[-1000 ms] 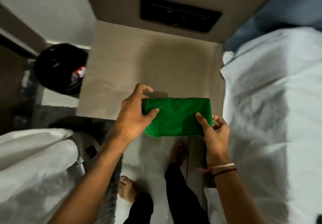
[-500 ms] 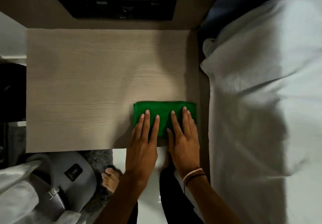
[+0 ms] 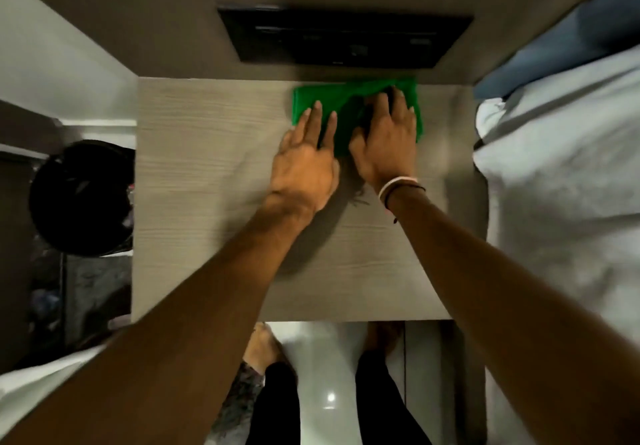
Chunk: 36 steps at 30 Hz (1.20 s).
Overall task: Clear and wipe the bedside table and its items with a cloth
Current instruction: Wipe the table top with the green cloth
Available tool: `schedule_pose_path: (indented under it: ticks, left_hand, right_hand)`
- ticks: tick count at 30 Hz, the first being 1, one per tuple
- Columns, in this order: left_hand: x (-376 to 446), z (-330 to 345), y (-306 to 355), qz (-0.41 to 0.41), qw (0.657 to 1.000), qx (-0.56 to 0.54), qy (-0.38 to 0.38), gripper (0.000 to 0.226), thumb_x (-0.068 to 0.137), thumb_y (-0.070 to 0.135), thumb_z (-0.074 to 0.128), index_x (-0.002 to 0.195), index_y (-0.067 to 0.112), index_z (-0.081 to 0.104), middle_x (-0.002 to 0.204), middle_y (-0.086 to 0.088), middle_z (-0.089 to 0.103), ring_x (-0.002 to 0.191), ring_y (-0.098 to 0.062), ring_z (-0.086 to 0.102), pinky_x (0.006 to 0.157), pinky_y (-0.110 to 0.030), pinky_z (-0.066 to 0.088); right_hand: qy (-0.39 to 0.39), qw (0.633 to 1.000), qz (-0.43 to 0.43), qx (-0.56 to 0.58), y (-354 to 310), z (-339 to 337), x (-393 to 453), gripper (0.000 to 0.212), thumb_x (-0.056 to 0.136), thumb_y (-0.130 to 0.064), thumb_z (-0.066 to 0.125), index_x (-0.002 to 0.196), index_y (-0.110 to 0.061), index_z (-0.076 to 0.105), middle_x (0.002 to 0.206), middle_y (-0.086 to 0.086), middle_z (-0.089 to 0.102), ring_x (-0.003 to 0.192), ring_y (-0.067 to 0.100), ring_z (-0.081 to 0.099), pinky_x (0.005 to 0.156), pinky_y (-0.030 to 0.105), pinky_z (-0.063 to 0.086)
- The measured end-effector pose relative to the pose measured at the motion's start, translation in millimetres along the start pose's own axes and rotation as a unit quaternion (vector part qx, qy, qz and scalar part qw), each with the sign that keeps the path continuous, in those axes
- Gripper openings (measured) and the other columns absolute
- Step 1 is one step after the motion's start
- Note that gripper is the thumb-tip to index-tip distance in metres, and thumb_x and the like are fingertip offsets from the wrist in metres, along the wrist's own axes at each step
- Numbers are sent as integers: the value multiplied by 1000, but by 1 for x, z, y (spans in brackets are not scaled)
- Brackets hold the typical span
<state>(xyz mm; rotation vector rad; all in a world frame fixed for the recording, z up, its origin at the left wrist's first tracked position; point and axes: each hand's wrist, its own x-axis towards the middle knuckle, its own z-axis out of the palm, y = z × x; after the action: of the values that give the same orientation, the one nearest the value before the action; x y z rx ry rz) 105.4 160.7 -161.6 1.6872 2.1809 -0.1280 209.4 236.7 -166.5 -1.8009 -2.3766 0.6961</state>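
Note:
The light wood bedside table point(image 3: 207, 174) fills the middle of the head view, and nothing lies on it but a folded green cloth point(image 3: 311, 98). The cloth sits at the far edge, right of centre, against the wall. My left hand point(image 3: 304, 164) lies flat with its fingertips spread on the cloth's left half. My right hand point(image 3: 384, 143) is on the right half, its fingers curled into the bunched fabric. Both arms reach across the table from the near edge.
A black switch panel point(image 3: 343, 36) is set in the wall behind the table. The bed with white sheets point(image 3: 561, 185) borders the table's right side. A black bin point(image 3: 83, 198) stands on the floor to the left. White fabric point(image 3: 34, 385) lies at lower left.
Both hands slid the green cloth from the near right edge to the far edge by the wall. The cloth bunched up under the right hand. The view shifted so the table sits more centred.

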Motion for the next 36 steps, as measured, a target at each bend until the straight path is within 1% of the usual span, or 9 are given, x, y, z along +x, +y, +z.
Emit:
schedule_pose_path:
  ticks: [3,6,9,13,16,19,24,32,36]
  left_hand:
    - [-35,3,-43,-15,1000,11,21,63,95,32,39,152,9,33,161,-16,30,144,-30,36,115,-42,30]
    - [-78,2,-107,37,997,-4,75,48,77,21,41,110,5,72,114,-16,73,101,-35,67,98,-40,38]
    - [-118,-10,-171,15,995,-15,97,39,68,19,43,92,7,72,89,-16,72,90,-36,65,92,-42,35]
    - [-162,-34,-236,-118,979,-5,168,46,66,13,51,110,8,61,105,-20,60,101,-38,52,92,-49,36]
    - [-174,-41,-256,-160,960,-20,229,46,69,6,54,115,6,56,108,-22,56,104,-40,50,92,-52,37]
    - [-170,-38,-257,-182,943,-36,276,40,80,10,46,120,7,54,115,-20,58,110,-38,51,98,-52,39]
    - [-161,-22,-223,-99,956,-15,276,40,92,16,45,130,6,51,129,-22,56,118,-39,51,104,-54,37]
    - [-151,7,-157,-15,957,-18,289,36,93,10,46,128,7,55,126,-19,61,114,-36,57,98,-50,41]
    - [-146,16,-158,-45,965,10,259,46,96,21,43,141,12,50,141,-15,55,129,-31,51,110,-50,35]
  right_hand:
    - [2,999,-40,18,-40,23,-8,58,82,-36,42,127,-1,54,140,24,54,137,40,46,124,51,21]
    - [14,995,-101,17,-93,56,-14,54,91,-32,45,130,5,55,127,26,62,125,42,56,123,52,25]
    - [5,987,-158,13,-155,93,-29,59,92,-35,51,138,3,52,135,23,59,132,38,53,125,47,24]
    - [-17,972,-235,-13,-213,137,-70,65,95,-39,46,145,2,46,151,23,47,146,34,39,128,44,15]
    - [-32,952,-300,-53,-225,162,-119,71,99,-45,40,151,2,36,159,22,38,152,32,30,128,46,12]
    - [-40,947,-314,-57,-213,170,-162,71,102,-46,39,156,-1,29,164,18,30,155,28,25,128,46,13]
    - [-28,945,-311,-93,-151,146,-177,72,99,-50,41,157,-8,30,166,11,28,155,22,24,128,45,10]
    - [44,972,-146,-180,40,56,-143,74,98,-63,38,159,-22,28,168,17,20,156,31,18,123,59,18]
    - [35,971,-131,-195,56,46,-118,78,98,-68,26,160,-21,22,168,20,14,157,32,12,125,58,13]
